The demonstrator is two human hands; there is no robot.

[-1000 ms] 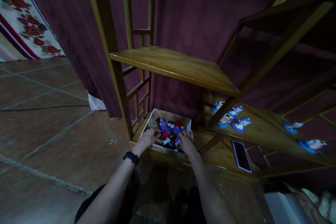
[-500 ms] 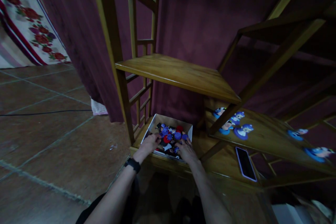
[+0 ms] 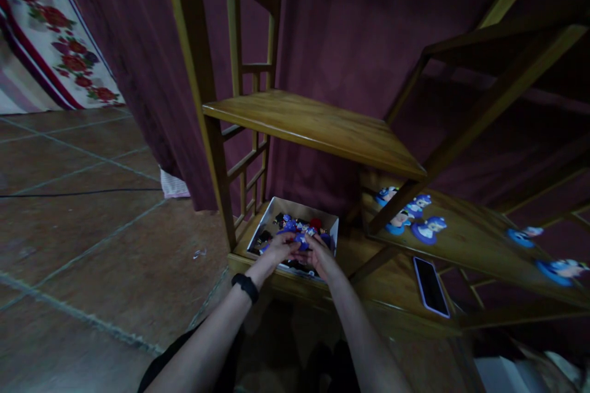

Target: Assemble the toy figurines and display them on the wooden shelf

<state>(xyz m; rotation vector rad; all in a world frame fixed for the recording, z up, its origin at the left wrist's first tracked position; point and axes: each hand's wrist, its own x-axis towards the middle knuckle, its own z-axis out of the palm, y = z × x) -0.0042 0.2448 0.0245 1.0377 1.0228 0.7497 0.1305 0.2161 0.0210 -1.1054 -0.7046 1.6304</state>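
Note:
A white cardboard box (image 3: 325,220) sits on the lowest wooden shelf, filled with several small blue, red and dark figures (image 3: 295,224). My left hand (image 3: 280,247) and my right hand (image 3: 318,253) meet over the box's near side, fingers curled together around a small blue figure (image 3: 302,237) lifted from the pile. A black band is on my left wrist. What the fingers pinch underneath is partly hidden.
A wooden shelf unit stands before a dark red curtain. A bare shelf board (image 3: 318,129) overhangs the box. Several blue figures (image 3: 410,212) lie on the right shelf; two more (image 3: 544,252) farther right. A phone (image 3: 430,287) lies on the bottom board. Tiled floor (image 3: 92,227) spreads left.
Both hands moved from the box's two sides toward its middle and closed together on a blue figure. The view shifted slightly.

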